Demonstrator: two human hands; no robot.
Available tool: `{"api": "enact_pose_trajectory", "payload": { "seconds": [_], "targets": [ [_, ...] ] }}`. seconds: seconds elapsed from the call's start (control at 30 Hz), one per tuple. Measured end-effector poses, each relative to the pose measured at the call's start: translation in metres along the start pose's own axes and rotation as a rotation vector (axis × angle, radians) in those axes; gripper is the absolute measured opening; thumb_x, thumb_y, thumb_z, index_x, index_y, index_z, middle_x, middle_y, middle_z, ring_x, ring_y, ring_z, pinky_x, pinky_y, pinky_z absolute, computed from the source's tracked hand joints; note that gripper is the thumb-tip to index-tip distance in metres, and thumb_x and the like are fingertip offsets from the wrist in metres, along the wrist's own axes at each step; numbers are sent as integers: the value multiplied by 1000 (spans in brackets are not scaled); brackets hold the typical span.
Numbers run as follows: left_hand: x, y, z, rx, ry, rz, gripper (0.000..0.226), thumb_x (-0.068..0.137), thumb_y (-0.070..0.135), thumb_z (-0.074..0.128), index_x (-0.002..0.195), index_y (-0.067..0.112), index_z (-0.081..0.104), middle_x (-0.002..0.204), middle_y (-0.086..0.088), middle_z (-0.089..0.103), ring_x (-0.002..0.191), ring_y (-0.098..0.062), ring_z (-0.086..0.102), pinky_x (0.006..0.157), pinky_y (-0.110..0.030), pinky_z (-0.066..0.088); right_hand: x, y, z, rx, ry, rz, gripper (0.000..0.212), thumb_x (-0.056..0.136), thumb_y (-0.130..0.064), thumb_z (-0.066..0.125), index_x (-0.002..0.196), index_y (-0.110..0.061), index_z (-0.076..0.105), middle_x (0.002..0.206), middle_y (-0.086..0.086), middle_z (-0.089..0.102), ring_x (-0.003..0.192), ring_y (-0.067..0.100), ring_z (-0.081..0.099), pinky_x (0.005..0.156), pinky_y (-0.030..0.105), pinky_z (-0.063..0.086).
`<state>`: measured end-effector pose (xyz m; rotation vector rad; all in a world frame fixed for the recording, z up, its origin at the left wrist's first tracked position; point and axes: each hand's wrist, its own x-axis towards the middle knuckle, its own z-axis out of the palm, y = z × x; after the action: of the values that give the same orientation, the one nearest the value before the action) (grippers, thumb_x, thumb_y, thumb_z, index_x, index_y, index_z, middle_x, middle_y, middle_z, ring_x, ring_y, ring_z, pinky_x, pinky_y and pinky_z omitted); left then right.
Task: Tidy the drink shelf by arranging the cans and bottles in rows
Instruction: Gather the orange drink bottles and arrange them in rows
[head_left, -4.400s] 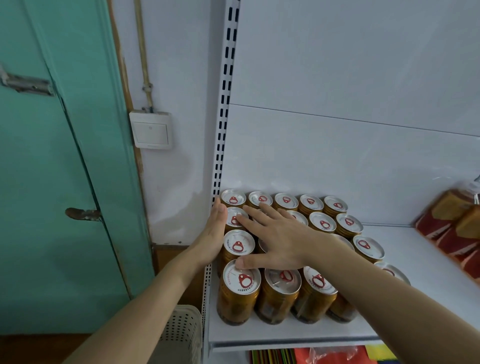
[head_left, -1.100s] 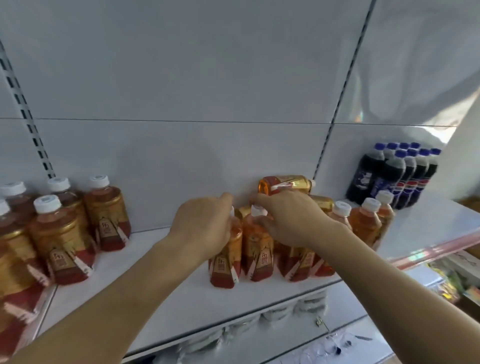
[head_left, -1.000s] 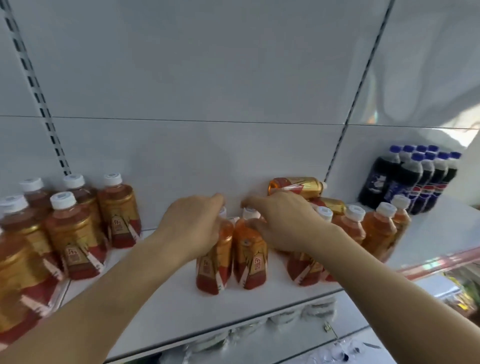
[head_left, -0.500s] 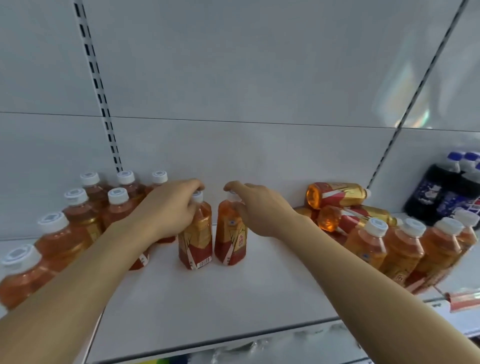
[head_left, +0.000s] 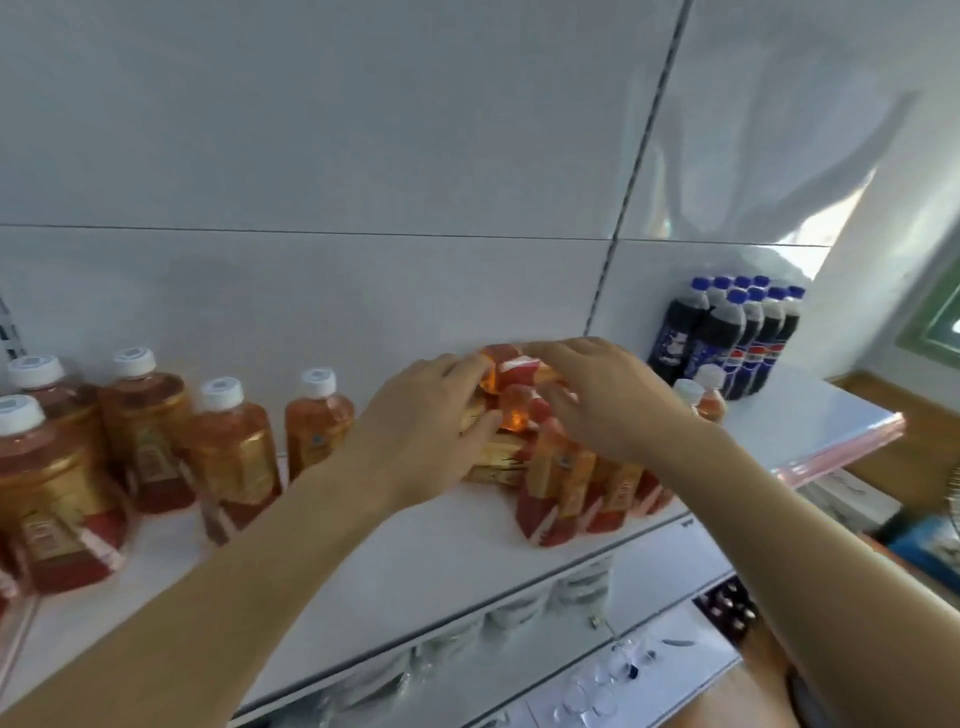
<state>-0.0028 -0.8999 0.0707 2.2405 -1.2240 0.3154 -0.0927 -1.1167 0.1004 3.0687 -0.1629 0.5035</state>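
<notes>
Standing upright in loose rows at the far left of the white shelf (head_left: 426, 551), the tidied tea bottles (head_left: 228, 447) show why the job is half done: squat clear plastic bodies of amber drink, white ribbed caps, glossy gold-and-red labels, each near its neighbour and facing forward. Right of that group, past a bare stretch of the smooth shelf board, lies the jumbled heap of bottles (head_left: 511, 410), some on their sides and stacked against the back panel, others upright in front of it and leaning together. The left hand (head_left: 421, 426) reaches into the heap from its left side, fingers spread and slightly bent over a toppled bottle; whether it has truly closed on one I cannot tell, since blur smears the contact. The right hand (head_left: 608, 400) covers the heap's top from the right, fingers extended and lightly curved, resting over the bottles rather than clearly clasping any. Probably the pair is steadying the pile so a fallen one can be lifted without rolling. Further right of the heap, dark cola bottles (head_left: 727, 338) with blue caps stand packed in a neat block.
</notes>
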Motion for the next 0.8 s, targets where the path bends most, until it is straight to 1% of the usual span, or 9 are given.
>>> {"api": "enact_pose_trajectory", "payload": {
  "seconds": [0.1, 0.2, 0.27, 0.37, 0.43, 0.53, 0.6, 0.73, 0.8],
  "targets": [
    [21, 30, 30, -3, -84, 1, 63, 102, 58, 53, 156, 28, 40, 151, -1, 55, 133, -27, 54, 108, -43, 46, -23, 51, -11, -80, -54, 86, 51, 110, -44, 45, 159, -33, 42, 153, 0, 57, 145, 25, 45, 121, 47, 35],
    [36, 54, 61, 30, -184, -55, 81, 98, 70, 52, 164, 31, 22, 163, 0, 42, 138, -27, 52, 109, -45, 48, -38, 87, -7, -115, -172, 84, 59, 105, -59, 46, 160, -39, 37, 154, -4, 55, 150, 24, 40, 125, 50, 31],
    [40, 68, 83, 73, -234, -115, 87, 96, 74, 52, 163, 32, 16, 163, -2, 41, 135, -29, 56, 103, -48, 53, -42, 102, 1, -110, -233, 20, 72, 99, -67, 53, 162, -42, 29, 151, -6, 57, 149, 23, 42, 125, 51, 34],
    [45, 81, 109, 155, -157, -208, 92, 94, 73, 55, 160, 31, 8, 160, -5, 42, 128, -31, 62, 94, -51, 59, -41, 112, 16, -68, -262, -68, 100, 87, -67, 72, 165, -36, 18, 160, -5, 50, 150, 23, 42, 123, 46, 34],
    [45, 86, 114, 185, -83, -229, 89, 97, 63, 62, 160, 29, 9, 156, -5, 45, 124, -29, 64, 91, -47, 61, -37, 114, 24, -24, -228, -88, 106, 83, -64, 80, 163, -33, 19, 156, -2, 54, 143, 25, 49, 117, 43, 42],
    [35, 90, 111, 132, -41, -259, 84, 100, 50, 66, 160, 30, 12, 154, -2, 47, 126, -26, 62, 97, -43, 58, -33, 114, 28, -34, -184, -151, 98, 80, -62, 82, 155, -35, 25, 133, -3, 65, 114, 20, 63, 96, 38, 55],
    [25, 86, 99, 90, -56, -281, 81, 98, 47, 69, 158, 34, 16, 156, 1, 47, 128, -24, 61, 100, -40, 56, -32, 106, 25, -18, -178, -213, 95, 80, -63, 81, 153, -39, 25, 134, -5, 65, 100, 16, 64, 85, 38, 58],
    [-6, 64, 54, -5, -140, -340, 76, 92, 37, 77, 152, 41, 31, 148, 11, 53, 126, -15, 59, 99, -33, 51, -28, 68, 21, 85, -214, -328, 97, 82, -60, 83, 157, -41, 23, 141, -6, 61, 100, 14, 62, 85, 35, 54],
    [-25, 45, 29, -14, -146, -377, 76, 89, 33, 81, 150, 41, 37, 146, 13, 54, 128, -9, 56, 101, -29, 48, -23, 39, 26, 137, -207, -371, 97, 83, -59, 83, 158, -39, 25, 144, -4, 60, 107, 19, 63, 88, 38, 54]
  ]
}}
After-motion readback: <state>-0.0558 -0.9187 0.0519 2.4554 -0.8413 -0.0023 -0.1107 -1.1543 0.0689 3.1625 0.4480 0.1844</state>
